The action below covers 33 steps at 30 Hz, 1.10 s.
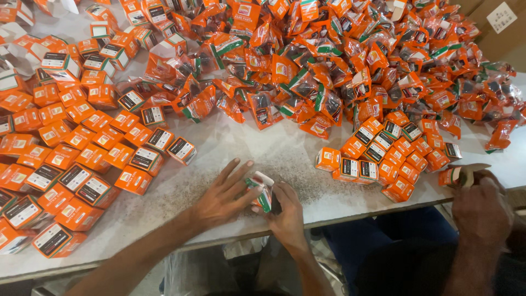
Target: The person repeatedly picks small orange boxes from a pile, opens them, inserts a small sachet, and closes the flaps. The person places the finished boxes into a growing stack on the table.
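Both hands on small carton

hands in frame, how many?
3. The left hand and right hand hold a small orange plastic-wrapped packet at the bottom centre; another person's hand is at the table's right edge. More may be hidden.

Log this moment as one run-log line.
left hand: on small packet | right hand: holding same packet | surroundings: orange boxes, heaped pouches, co-worker's hand

Bare tabletop lies open mid-table; orange boxes crowd left, packet heap blocks behind.
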Available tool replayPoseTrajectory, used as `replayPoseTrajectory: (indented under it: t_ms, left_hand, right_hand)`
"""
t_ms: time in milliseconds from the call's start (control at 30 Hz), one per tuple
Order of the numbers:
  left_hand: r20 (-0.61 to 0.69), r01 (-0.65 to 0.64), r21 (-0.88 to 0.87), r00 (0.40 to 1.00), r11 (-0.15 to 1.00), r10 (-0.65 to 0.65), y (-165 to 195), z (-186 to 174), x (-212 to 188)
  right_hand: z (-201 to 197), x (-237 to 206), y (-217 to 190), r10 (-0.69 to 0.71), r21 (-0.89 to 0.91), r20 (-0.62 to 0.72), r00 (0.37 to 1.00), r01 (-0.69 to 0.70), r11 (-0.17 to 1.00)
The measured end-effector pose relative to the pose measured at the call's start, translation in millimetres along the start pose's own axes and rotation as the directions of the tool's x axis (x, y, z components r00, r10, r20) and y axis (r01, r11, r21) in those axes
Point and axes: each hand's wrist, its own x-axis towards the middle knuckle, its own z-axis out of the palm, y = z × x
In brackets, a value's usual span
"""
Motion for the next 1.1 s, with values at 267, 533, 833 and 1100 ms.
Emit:
replayPoseTrajectory:
  t_ms: [267, 533, 833, 1100]
  left_hand:
    - [0.073, 0.257, -0.039, 0.964, 0.966, -0.254, 19.4, 0.0, 20.1]
    - [0.133, 0.672, -0.355, 0.725, 0.650, -0.676, 27.5, 15.4, 31.7]
    - [0.315, 0.826, -0.425, 0.518, 0.370, -0.795, 5.6, 45.2, 12.8]
    - [0.486, 0.742, -0.619, 0.618, 0.255, -0.618, -10.6, 26.7, 11.5]
  right_hand:
    - [-1.7, -0.6, -2.6, -0.039, -0.005, 0.000, 0.999, 0.039, 0.999]
    - [0.2, -0.3, -0.9, -0.006, -0.018, -0.004, 1.000, 0.006, 1.000]
    - [4.0, -5.8, -7.8, 0.089, 0.094, -0.081, 0.993, -0.081, 0.992]
    - [-1.5, 0.8, -18.1, -0.117, -0.073, -0.032, 0.993, 0.115, 0.991]
